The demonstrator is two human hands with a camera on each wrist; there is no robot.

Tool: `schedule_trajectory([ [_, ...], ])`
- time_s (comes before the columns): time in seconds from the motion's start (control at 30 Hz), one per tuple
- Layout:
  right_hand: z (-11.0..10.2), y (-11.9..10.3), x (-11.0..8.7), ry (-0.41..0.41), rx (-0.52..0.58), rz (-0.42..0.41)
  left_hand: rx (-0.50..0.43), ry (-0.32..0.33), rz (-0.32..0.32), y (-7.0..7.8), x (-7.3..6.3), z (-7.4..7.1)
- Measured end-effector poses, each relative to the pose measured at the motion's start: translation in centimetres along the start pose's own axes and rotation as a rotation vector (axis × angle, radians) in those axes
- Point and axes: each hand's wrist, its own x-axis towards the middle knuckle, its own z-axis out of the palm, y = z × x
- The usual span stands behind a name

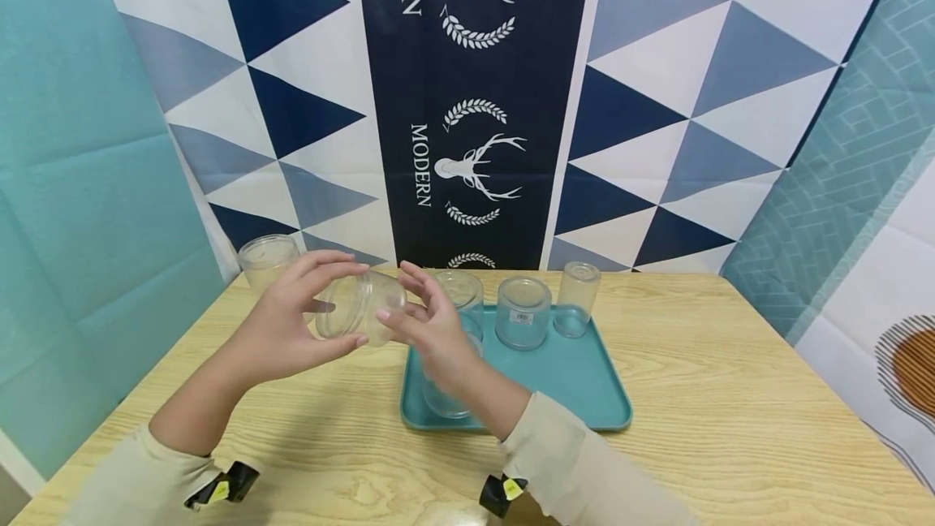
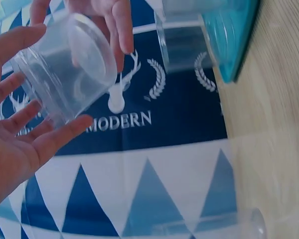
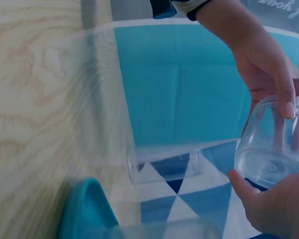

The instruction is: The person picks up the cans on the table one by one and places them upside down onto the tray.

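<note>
Jar (image 1: 374,299) left of centre in the frame is tipped sideways; left hand (image 1: 281,325) curls round its rim, right hand (image 1: 443,339) pinches its base, probably for steadiness.

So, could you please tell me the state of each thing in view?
Held jar: tilted on its side, no contents visible
Left hand: curled around it
Right hand: thumb and fingers at its base end
Tray: flat on the table
Labelled jar: standing on the tray
Narrow jar: standing on the tray
Left-side jars: on the tray, partly hidden
Far-left jar: standing on the table
</note>
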Motion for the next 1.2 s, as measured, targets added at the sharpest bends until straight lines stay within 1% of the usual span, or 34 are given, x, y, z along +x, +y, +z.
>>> schedule_trajectory([
  [0.17,-1.4,-0.8,-0.2,-0.08,0.021,0.015,0.067,0.015,0.102,1.2,1.1,1.0],
  [0.27,-2.4,-1.3,-0.4,-0.131,0.012,0.033,0.073,0.013,0.15,1.7,1.6,1.6],
  [0.37,-3.4,-1.8,-0.7,-0.174,0.007,0.049,0.064,0.011,0.169,2.3,2.1,2.2],
  [0.47,-4.4,-2.3,-1.2,-0.195,0.023,0.047,0.066,0.006,0.185,2.8,2.6,2.9],
  [0.57,-5.4,-2.6,-1.8,-0.21,0.043,0.016,0.074,0.007,0.207,3.4,3.1,3.6],
  [0.73,-7.1,-3.2,-2.6,-0.245,0.067,-0.039,0.043,0.009,0.242,4.2,3.8,4.7],
  [0.83,-8.0,-3.4,-2.9,-0.258,0.087,-0.044,0.012,0.003,0.254,4.3,4.0,5.3],
  [0.93,-8.7,-3.5,-3.2,-0.269,0.102,-0.044,-0.03,-0.013,0.251,4.2,4.0,5.8],
  [1.0,-9.2,-3.5,-3.4,-0.269,0.103,-0.055,-0.051,-0.011,0.256,4.2,3.9,6.1],
  [1.17,-10.3,-3.7,-3.9,-0.258,0.103,-0.079,-0.066,-0.006,0.234,4.2,3.8,6.6],
  [1.2,-10.5,-3.8,-4.0,-0.256,0.103,-0.079,-0.065,-0.008,0.222,4.2,3.8,6.7],
])
